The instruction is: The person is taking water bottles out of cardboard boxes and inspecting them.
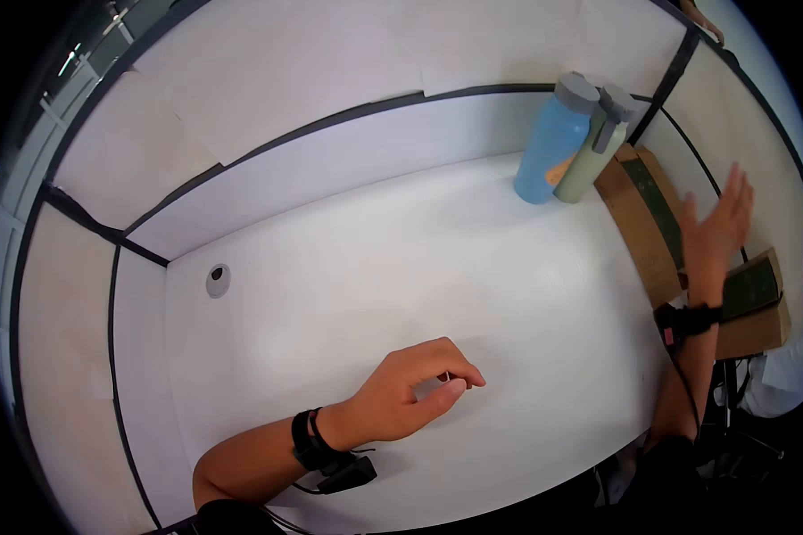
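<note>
My left hand point(410, 390) hovers over or rests on the front middle of the white table point(357, 267). Its fingers are loosely curled, with a gap between thumb and forefinger; I can make out nothing held. At the right, my right hand point(719, 229) is raised with fingers spread and nothing in it. Near it are a long brown cardboard box with a dark green panel point(638, 227) and a second brown box point(757, 303), partly behind my wrist. Whether the hand touches either cannot be told. Black bands with small devices circle both wrists.
A blue bottle with a grey lid point(555, 143) and a pale green bottle point(591, 156) stand upright at the back right. Low white walls with black edging enclose the table. A round grey cable hole point(218, 281) is at left. A white plastic bag point(778, 379) hangs lower right.
</note>
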Demonstrator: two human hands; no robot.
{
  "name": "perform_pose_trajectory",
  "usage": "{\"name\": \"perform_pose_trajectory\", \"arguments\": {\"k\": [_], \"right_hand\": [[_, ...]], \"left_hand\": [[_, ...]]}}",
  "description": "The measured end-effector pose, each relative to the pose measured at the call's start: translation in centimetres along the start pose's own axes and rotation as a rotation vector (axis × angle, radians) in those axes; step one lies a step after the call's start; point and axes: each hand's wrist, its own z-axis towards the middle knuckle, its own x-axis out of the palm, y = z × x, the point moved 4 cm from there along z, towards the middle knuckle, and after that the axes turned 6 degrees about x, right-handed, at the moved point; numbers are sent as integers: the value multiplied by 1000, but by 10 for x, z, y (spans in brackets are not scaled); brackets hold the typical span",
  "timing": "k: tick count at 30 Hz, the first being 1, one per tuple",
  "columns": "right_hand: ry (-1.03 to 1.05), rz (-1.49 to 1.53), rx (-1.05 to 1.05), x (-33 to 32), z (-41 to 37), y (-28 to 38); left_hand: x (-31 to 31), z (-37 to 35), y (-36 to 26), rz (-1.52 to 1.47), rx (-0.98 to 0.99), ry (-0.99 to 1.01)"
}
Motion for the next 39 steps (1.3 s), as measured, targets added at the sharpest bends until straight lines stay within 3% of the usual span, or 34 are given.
{"name": "perform_pose_trajectory", "arguments": {"k": [3, 8, 14, 19, 22, 25, 28, 31, 39], "right_hand": [[-18, -131, 92, -15, 4, -19], [-54, -196, 67, -31, 5, -20], [49, -343, 244, -28, 10, -53], [101, -429, 252, -37, 12, -66], [0, -520, 208, -53, 14, -69], [304, -486, 214, -50, 7, -72], [381, -471, 220, -66, 10, -62], [333, -296, 227, -79, 10, -50], [202, -402, 209, -64, 10, -62]], "left_hand": [[0, 0, 1, 11, -8, 9], [-1, 0, -1, 60, -9, 31], [0, 0, 0, 40, -30, 33], [0, 0, -1, 23, -55, 46], [0, -1, -3, 21, -73, 43], [1, -2, -1, 39, -74, 51], [0, 0, -1, 45, -58, 55], [0, 1, -2, 40, -57, 61], [-1, 1, -4, 86, -45, 74]]}}
